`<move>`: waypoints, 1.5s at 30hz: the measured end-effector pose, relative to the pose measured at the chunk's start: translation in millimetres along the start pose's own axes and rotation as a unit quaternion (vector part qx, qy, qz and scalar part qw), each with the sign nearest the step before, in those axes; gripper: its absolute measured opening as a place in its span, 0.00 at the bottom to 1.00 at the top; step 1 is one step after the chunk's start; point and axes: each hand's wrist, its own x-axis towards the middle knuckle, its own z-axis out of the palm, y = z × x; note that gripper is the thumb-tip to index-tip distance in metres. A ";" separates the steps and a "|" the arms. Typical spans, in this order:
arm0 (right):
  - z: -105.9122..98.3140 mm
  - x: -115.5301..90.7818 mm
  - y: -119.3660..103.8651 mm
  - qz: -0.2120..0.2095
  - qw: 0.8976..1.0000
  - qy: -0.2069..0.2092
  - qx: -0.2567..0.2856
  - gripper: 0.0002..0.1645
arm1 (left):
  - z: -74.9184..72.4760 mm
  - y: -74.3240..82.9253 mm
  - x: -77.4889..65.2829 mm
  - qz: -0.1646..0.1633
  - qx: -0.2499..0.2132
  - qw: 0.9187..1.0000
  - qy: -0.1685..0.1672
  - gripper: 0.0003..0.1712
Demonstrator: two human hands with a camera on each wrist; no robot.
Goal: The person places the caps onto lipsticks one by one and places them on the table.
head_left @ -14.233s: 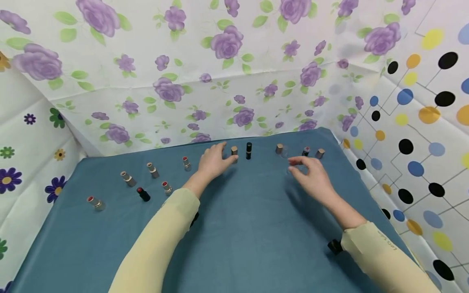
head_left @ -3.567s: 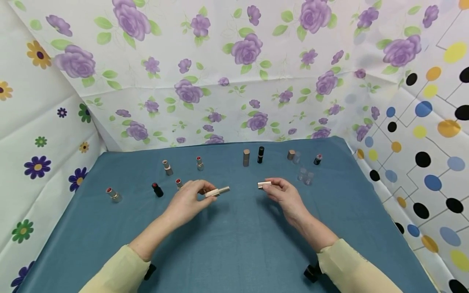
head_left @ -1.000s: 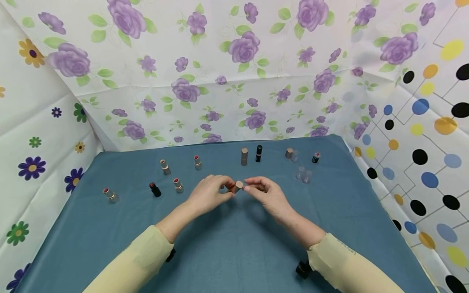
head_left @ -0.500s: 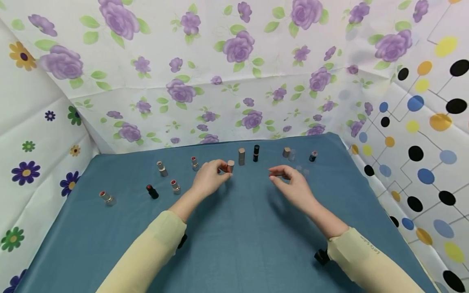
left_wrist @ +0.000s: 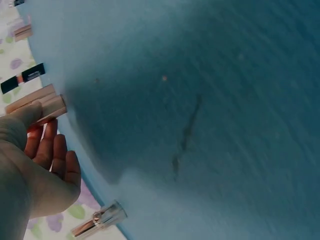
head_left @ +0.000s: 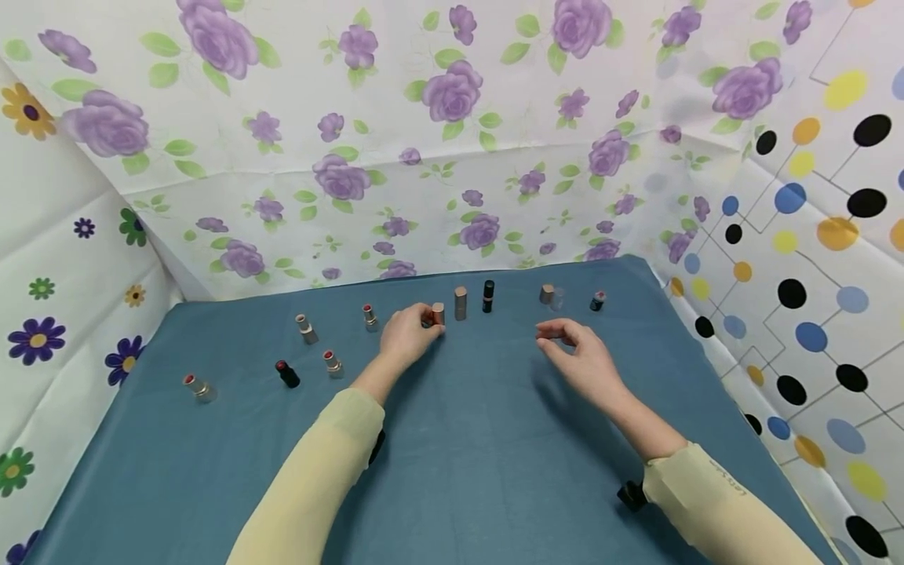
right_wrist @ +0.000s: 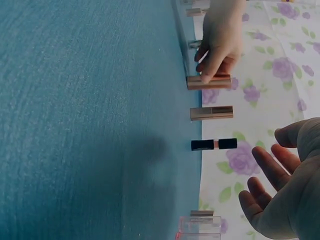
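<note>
My left hand [head_left: 408, 339] pinches a capped rose-gold lipstick [head_left: 439, 313] between thumb and fingers, upright at the back of the blue cloth. Right beside it stands another capped rose-gold lipstick [head_left: 461, 304], then a capped black lipstick [head_left: 488, 297]. In the right wrist view the held lipstick [right_wrist: 220, 82] lines up with these two. My right hand [head_left: 582, 353] hovers over the cloth to the right, holding nothing, fingers loosely bent. Behind it are a rose-gold cap [head_left: 547, 294] and a clear cap [head_left: 558, 298]; more clear caps are hidden by the hand.
On the left stand several uncapped lipsticks: a beige one [head_left: 306, 329], red ones [head_left: 370, 318] [head_left: 333, 364] [head_left: 199, 388] and a black-cased one [head_left: 287, 374]. A small black piece with a reddish top [head_left: 598, 300] stands back right. Flowered sheeting [head_left: 395, 157] rises behind the cloth.
An uncapped lipstick in the left hand and a cap in the right were joined. The left hand has since carried the capped lipstick to the back row; the right hand let go and moved right.
</note>
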 end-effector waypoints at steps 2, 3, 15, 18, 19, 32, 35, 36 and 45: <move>0.9 -0.8 0.4 0.001 1.000 0.002 -0.002 0.18 | 4.0 -1.1 4.2 -0.005 0.004 1.000 0.007 0.13; 1.4 -1.2 0.3 0.001 1.000 0.003 -0.002 0.17 | 5.6 -1.5 6.7 -0.006 0.005 1.000 0.013 0.12; 3.1 -4.3 1.2 -0.002 1.000 0.001 0.002 0.17 | 9.7 -2.2 18.8 -0.029 0.020 0.999 0.020 0.21; -0.5 -3.1 -0.9 0.001 1.000 0.002 0.001 0.17 | 3.3 -2.3 15.3 -0.025 0.018 0.999 0.011 0.30; -2.8 -2.5 -1.3 0.000 1.000 0.003 0.000 0.17 | 0.0 -1.5 13.9 -0.020 0.019 1.000 0.009 0.33; -51.5 17.4 2.8 -0.014 0.998 0.041 -0.049 0.20 | -58.3 12.2 -6.1 0.050 0.076 0.995 -0.048 0.54; -62.4 21.7 4.6 -0.015 0.997 0.041 -0.065 0.20 | -67.1 14.1 -10.5 0.068 0.098 0.991 -0.053 0.55; -65.7 23.1 4.9 -0.014 0.997 0.041 -0.068 0.20 | -69.7 14.5 -12.0 0.076 0.104 0.990 -0.053 0.55; -88.6 40.5 3.9 -0.014 0.994 0.052 -0.094 0.22 | -92.1 17.2 -37.4 0.145 0.131 0.980 -0.046 0.55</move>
